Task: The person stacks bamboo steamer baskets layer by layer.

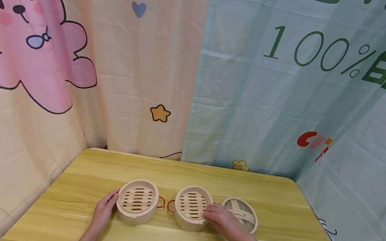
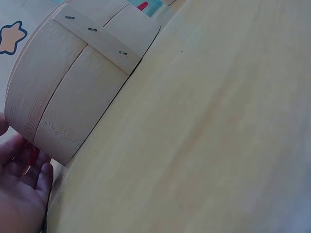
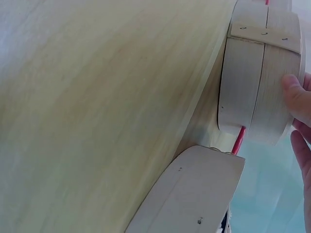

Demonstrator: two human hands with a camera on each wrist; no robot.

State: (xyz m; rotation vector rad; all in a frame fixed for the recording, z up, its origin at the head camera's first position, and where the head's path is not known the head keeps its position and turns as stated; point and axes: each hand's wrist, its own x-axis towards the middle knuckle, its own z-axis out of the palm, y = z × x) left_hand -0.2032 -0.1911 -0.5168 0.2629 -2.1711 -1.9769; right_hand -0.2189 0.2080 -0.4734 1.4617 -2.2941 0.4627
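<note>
Two round bamboo steamer baskets with slatted bottoms stand upright side by side on the table. My left hand [image 1: 103, 208] is at the left side of the left steamer basket [image 1: 136, 219], its fingers touching the wall; in the left wrist view they lie around the red handle [image 2: 34, 156]. My right hand [image 1: 224, 221] pinches the right rim of the second steamer basket [image 1: 188, 224]. In the right wrist view a fingertip [image 3: 291, 82] presses that basket's outer wall, with other fingers beyond the rim. Partly behind the right hand lies a woven bamboo lid [image 1: 253, 216].
A wood-grain table [image 1: 135, 165] carries everything. Printed curtains [image 1: 142, 75] hang along its back and sides. Red handles [image 1: 161, 202] stick out into the narrow gap between the two baskets. The lid lies close to the right basket.
</note>
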